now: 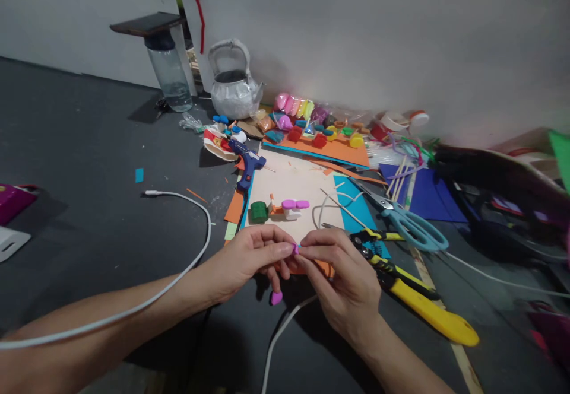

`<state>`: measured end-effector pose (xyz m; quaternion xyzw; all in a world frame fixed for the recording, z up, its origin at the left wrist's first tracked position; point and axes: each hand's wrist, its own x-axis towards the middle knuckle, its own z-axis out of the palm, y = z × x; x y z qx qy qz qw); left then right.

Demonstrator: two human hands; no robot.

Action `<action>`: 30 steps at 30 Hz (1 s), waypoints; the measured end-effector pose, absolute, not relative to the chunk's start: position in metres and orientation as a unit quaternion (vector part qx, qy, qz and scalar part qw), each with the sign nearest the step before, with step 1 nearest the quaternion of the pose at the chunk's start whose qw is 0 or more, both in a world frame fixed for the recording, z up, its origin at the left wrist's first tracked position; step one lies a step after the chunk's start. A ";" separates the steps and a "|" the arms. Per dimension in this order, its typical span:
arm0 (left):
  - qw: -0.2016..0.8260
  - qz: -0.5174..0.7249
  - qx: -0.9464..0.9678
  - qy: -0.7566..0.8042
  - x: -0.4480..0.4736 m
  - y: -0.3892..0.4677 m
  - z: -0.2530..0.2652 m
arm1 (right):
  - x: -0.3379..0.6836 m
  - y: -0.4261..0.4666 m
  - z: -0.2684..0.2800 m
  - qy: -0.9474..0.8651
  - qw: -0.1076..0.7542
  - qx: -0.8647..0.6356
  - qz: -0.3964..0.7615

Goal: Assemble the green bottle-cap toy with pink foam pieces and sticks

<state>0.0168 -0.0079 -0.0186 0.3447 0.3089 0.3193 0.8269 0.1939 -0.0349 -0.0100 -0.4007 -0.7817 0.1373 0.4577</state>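
A small lump of purple modelling clay (pixel 295 250) is pinched between the fingertips of my left hand (pixel 258 254) and my right hand (pixel 341 266), which meet over the near edge of the cream sheet (pixel 289 174). Below the lower fingers of my left hand is a second purple clay piece (pixel 276 297); whether those fingers grip it I cannot tell. Just beyond my hands lies a small clay model, with a green ridged roll (pixel 259 212), an orange middle part (pixel 276 209) and a purple-topped white part (pixel 294 207).
A glue gun (pixel 247 165) lies left of the sheet. Light-blue scissors (pixel 409 225) and yellow-black pliers (pixel 414 299) are at right. Behind stand a silver kettle (pixel 234 88), a water bottle (pixel 169 73) and colourful clay packs (pixel 296 106). A white cable (pixel 196 257) crosses my left forearm.
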 end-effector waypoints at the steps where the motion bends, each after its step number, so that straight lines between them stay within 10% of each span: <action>1: 0.828 0.319 0.343 0.308 0.017 -0.008 -0.019 | 0.194 -0.035 -0.010 -0.782 0.457 -0.401 0.139; 30: 0.827 0.309 0.359 0.302 0.012 -0.004 -0.020 | 0.202 -0.026 -0.007 -0.754 0.434 -0.378 0.316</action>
